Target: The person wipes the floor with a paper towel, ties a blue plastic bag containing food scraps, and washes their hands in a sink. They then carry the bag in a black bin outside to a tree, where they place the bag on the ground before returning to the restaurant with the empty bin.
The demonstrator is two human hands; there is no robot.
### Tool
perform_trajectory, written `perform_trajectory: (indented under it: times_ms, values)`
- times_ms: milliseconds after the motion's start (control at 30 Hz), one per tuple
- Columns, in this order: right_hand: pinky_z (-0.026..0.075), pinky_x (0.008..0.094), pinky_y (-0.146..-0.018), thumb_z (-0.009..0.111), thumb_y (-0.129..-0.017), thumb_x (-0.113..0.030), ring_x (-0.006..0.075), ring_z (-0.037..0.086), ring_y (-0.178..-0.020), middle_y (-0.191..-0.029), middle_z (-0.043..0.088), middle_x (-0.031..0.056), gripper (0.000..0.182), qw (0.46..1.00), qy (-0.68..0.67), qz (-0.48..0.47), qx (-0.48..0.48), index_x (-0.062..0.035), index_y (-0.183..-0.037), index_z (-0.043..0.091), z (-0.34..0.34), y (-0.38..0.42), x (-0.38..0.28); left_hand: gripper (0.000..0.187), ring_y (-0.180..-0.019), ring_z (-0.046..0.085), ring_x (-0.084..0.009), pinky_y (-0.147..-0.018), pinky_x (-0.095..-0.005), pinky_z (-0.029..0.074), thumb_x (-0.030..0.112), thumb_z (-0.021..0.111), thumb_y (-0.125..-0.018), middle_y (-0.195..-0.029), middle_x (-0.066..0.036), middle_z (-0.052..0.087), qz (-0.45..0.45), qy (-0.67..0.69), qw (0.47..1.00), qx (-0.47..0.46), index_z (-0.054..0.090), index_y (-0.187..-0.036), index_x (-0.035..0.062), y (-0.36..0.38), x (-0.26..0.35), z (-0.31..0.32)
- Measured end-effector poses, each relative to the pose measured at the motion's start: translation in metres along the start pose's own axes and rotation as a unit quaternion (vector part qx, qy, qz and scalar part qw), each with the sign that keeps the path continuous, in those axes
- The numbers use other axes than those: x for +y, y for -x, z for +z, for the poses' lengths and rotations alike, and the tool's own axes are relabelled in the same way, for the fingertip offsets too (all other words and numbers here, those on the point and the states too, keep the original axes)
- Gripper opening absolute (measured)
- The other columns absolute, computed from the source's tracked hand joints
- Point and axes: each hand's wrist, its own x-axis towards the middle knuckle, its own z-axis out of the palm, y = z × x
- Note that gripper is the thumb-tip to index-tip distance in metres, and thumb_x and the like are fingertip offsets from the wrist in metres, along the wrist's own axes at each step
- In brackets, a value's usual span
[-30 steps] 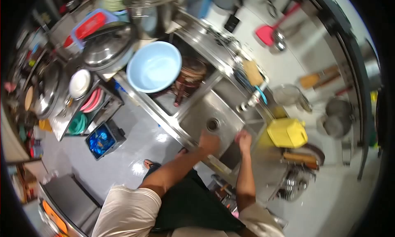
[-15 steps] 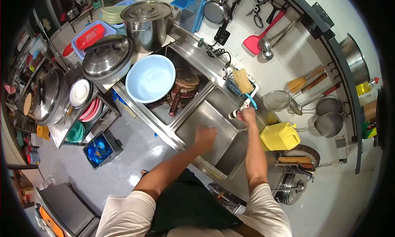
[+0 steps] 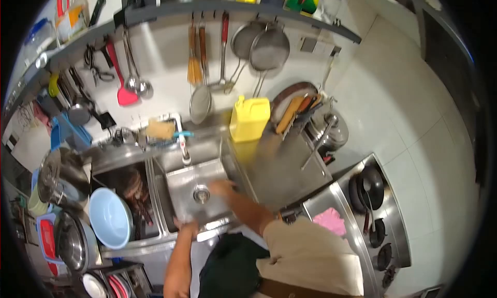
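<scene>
My right hand (image 3: 221, 188) is over the sink basin (image 3: 181, 181), just right of the drain (image 3: 201, 194). It is smeared by motion, and nothing can be made out in it. At the sink's front edge, my left hand (image 3: 187, 227) is low with its thumb apart from the other fingers, and I see nothing in it. The white faucet (image 3: 185, 154) points down over the back of the basin. A tan sponge (image 3: 160, 129) lies in a rack beside the faucet, near a light blue tube (image 3: 182, 134).
A light blue basin (image 3: 110, 218) and a brown woven-looking item (image 3: 135, 187) occupy the left sink. A yellow jug (image 3: 250, 119) stands behind the right counter (image 3: 279, 168). Utensils and strainers (image 3: 269, 49) hang above. A pink cloth (image 3: 330, 221) lies near the stove (image 3: 396, 231).
My view has swung to the right, bringing the stove into sight. My right hand has left the faucet and come down over the basin. My left hand has moved back to the sink's front edge.
</scene>
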Motion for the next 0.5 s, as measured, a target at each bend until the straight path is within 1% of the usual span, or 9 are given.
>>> perform_trajectory:
  times_ms: [33, 67, 100, 133, 233, 300, 367, 467, 500]
  values:
    - [0.048, 0.0500, -0.090, 0.057, -0.090, -0.036, 0.0305, 0.067, -0.098, -0.108, 0.071, 0.0111, 0.039, 0.932, 0.358, 0.053, -0.005, -0.0136, -0.121, 0.064, 0.030, -0.013, 0.032, 0.071, -0.139, 0.033, -0.0376, -0.110, -0.0697, 0.005, 0.044, 0.065, -0.084, -0.144, -0.013, 0.047, -0.064, -0.023, 0.979, -0.191, 0.042, -0.145, 0.0168, 0.006, -0.016, 0.017]
    - [0.051, 0.0461, -0.082, 0.062, -0.086, -0.030, 0.0326, 0.068, -0.086, -0.090, 0.073, 0.0102, 0.025, 0.986, 0.021, -0.141, 0.085, -0.0103, -0.098, 0.073, 0.075, -0.032, 0.077, 0.071, -0.137, 0.036, -0.0362, -0.111, -0.0678, 0.007, 0.049, 0.066, -0.083, -0.143, -0.015, 0.048, -0.060, 0.087, 0.976, -0.190, 0.045, -0.142, 0.0169, 0.031, -0.024, 0.016]
    - [0.051, 0.0440, -0.078, 0.063, -0.087, -0.030, 0.0308, 0.067, -0.082, -0.088, 0.072, 0.0099, 0.025, 0.971, -0.238, -0.019, 0.023, -0.0085, -0.097, 0.072, 0.067, -0.001, 0.058, 0.061, -0.134, 0.041, -0.0354, -0.115, -0.0565, 0.016, 0.036, 0.065, -0.087, -0.138, -0.022, 0.051, 0.016, 0.245, 0.969, -0.019, 0.047, -0.140, 0.0112, 0.050, -0.031, 0.025]
    - [0.051, 0.0419, -0.073, 0.065, -0.087, -0.029, 0.0291, 0.066, -0.078, -0.086, 0.072, 0.0097, 0.025, 0.869, -0.481, 0.110, -0.047, -0.0068, -0.096, 0.072, 0.059, 0.044, 0.024, 0.060, -0.134, 0.041, -0.0373, -0.114, -0.0536, 0.020, 0.029, 0.064, -0.088, -0.139, -0.022, 0.049, 0.000, 0.286, 0.957, 0.042, 0.043, -0.141, 0.0096, 0.058, -0.021, 0.010]
    - [0.051, 0.0360, -0.079, 0.062, -0.092, -0.034, 0.0229, 0.065, -0.084, -0.100, 0.071, 0.0101, 0.034, 1.000, 0.008, -0.010, -0.027, -0.0043, -0.109, 0.066, 0.039, 0.061, 0.004, 0.057, -0.134, 0.038, -0.0412, -0.113, -0.0498, 0.025, 0.014, 0.060, -0.088, -0.141, -0.024, 0.045, 0.006, 0.209, 0.945, 0.253, 0.041, -0.140, 0.0013, 0.093, 0.015, -0.027]
    - [0.050, 0.0350, -0.085, 0.059, -0.095, -0.035, 0.0188, 0.062, -0.090, -0.114, 0.067, 0.0093, 0.042, 0.961, -0.165, -0.222, -0.010, -0.0078, -0.127, 0.057, 0.050, 0.020, 0.014, 0.055, -0.133, 0.037, -0.0427, -0.112, -0.0492, 0.026, 0.009, 0.058, -0.087, -0.143, -0.025, 0.042, 0.022, 0.160, 0.914, 0.373, 0.042, -0.138, -0.0025, 0.115, 0.042, -0.058]
    - [0.050, 0.0383, -0.089, 0.057, -0.096, -0.030, 0.0198, 0.062, -0.097, -0.115, 0.064, 0.0077, 0.043, 0.894, -0.414, -0.150, -0.085, -0.0107, -0.134, 0.053, -0.022, 0.098, -0.086, 0.054, -0.133, 0.037, -0.0438, -0.111, -0.0489, 0.027, 0.007, 0.057, -0.086, -0.145, -0.025, 0.038, 0.029, 0.180, 0.873, 0.452, 0.042, -0.137, -0.0034, 0.143, 0.064, -0.083]
    - [0.051, 0.0418, -0.090, 0.056, -0.097, -0.030, 0.0213, 0.062, -0.100, -0.116, 0.063, 0.0084, 0.048, 0.733, -0.593, -0.268, -0.198, -0.0119, -0.141, 0.047, -0.056, 0.117, -0.122, 0.046, -0.123, 0.049, -0.0363, -0.108, -0.0454, 0.032, 0.008, 0.056, -0.087, -0.130, -0.019, 0.056, 0.057, 0.219, 0.931, 0.286, 0.050, -0.133, 0.0043, 0.172, 0.024, -0.029]
    - [0.050, 0.0427, -0.091, 0.056, -0.096, -0.031, 0.0246, 0.061, -0.106, -0.120, 0.063, 0.0107, 0.048, 0.714, -0.645, -0.198, -0.187, -0.0100, -0.139, 0.047, -0.043, 0.106, -0.110, 0.045, -0.121, 0.052, -0.0352, -0.107, -0.0449, 0.034, 0.010, 0.057, -0.087, -0.126, -0.018, 0.059, 0.056, 0.232, 0.952, 0.191, 0.052, -0.132, 0.0061, 0.185, 0.000, 0.000]
